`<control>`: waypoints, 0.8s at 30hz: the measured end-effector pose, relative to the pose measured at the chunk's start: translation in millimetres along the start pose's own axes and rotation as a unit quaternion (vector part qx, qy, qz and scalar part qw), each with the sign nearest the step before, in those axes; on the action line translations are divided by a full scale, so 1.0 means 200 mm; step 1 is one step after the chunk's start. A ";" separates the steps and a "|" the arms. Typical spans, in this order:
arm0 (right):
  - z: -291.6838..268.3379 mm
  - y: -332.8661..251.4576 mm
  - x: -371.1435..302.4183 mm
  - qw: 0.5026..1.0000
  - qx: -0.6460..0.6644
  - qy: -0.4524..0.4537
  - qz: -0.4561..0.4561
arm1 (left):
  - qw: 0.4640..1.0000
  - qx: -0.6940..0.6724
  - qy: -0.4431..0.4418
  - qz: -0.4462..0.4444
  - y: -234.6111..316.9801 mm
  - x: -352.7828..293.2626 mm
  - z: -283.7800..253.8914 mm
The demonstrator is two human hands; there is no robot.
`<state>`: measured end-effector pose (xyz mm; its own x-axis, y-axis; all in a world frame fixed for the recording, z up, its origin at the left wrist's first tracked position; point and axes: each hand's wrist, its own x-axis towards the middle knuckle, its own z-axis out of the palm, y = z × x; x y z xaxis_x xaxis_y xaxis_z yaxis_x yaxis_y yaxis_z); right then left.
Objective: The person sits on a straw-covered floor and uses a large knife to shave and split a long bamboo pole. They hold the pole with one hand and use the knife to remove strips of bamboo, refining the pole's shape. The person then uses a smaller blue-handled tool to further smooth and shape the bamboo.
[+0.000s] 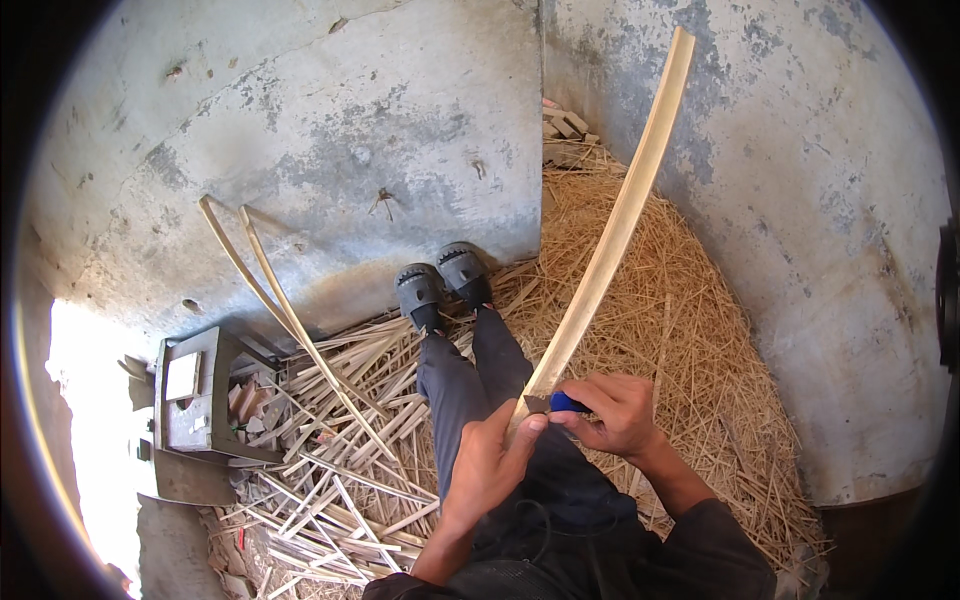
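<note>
My left hand (490, 468) is closed around the near end of a long, pale split bamboo strip (617, 235), thumb on top. The strip slants up and away to the right, its channelled face showing, its far end in front of the wall. My right hand (610, 412) grips a small knife by its blue handle (567, 402). The knife's short dark blade (536, 404) lies against the strip just beyond my left thumb. Part of the strip's near end is hidden by my left hand.
Two bent strips (285, 315) lean on the grey wall (330, 150) ahead. Loose strips (350, 500) litter the left floor, and a heap of straw-like shavings (690, 370) lies on the right. A dark wooden box (225, 390) with rubble stands at left. My shoes (440, 280) are near the wall.
</note>
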<state>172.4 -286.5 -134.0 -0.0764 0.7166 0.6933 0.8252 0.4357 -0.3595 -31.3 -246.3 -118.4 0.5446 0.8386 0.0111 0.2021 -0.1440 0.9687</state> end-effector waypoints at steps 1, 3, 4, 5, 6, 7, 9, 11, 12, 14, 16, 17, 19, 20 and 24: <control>0.00 0.00 0.00 1.000 0.001 0.003 -0.001 | 1.000 -0.006 0.001 0.000 0.01 0.00 0.00; 0.01 0.00 0.00 1.000 0.003 0.009 -0.002 | 1.000 -0.001 0.007 0.008 0.00 0.01 0.01; 0.01 0.00 0.00 1.000 -0.002 0.006 0.000 | 1.000 0.001 0.010 0.012 0.00 0.01 0.01; 0.00 0.00 0.00 1.000 -0.006 0.003 0.002 | 1.000 0.006 0.018 0.014 0.00 0.01 0.02; 0.00 0.00 0.01 1.000 -0.011 0.000 0.003 | 1.000 0.010 0.025 0.015 0.00 0.01 0.02; 0.00 0.00 0.01 1.000 -0.007 0.011 0.009 | 0.999 0.015 0.033 0.018 0.00 0.02 0.02; 0.00 0.03 0.01 0.999 0.000 0.033 0.022 | 0.999 0.038 0.036 0.010 -0.01 0.01 0.03; -0.04 0.02 0.03 0.999 -0.003 0.019 0.036 | 0.998 0.044 0.047 0.011 -0.01 0.00 0.03; -0.05 0.02 0.04 0.999 -0.004 0.012 0.043 | 0.998 0.039 0.056 0.016 0.00 0.00 0.04; -0.04 0.03 0.03 0.999 0.002 0.014 0.037 | 0.998 0.029 0.060 0.015 0.00 0.00 0.04; -0.04 0.04 0.03 0.999 0.006 0.014 0.034 | 0.998 0.020 0.054 0.000 0.00 -0.01 0.03; -0.04 0.04 0.03 0.999 0.006 0.013 0.035 | 0.998 0.022 0.052 -0.001 0.00 -0.01 0.03; -0.04 0.04 0.03 0.999 0.004 0.013 0.036 | 0.998 0.027 0.048 -0.004 -0.01 0.00 0.03; -0.04 0.04 0.03 0.999 0.002 0.013 0.036 | 0.998 0.034 0.052 0.001 0.00 0.00 0.03; -0.05 0.05 0.04 0.999 -0.006 0.037 0.039 | 0.997 0.057 0.058 0.007 0.02 0.00 0.03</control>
<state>185.6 -281.9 -126.5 0.0296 0.7049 0.7087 0.8336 0.3738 -0.4066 -26.0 -250.0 -115.2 0.4515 0.8902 0.0603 0.2896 -0.2102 0.9338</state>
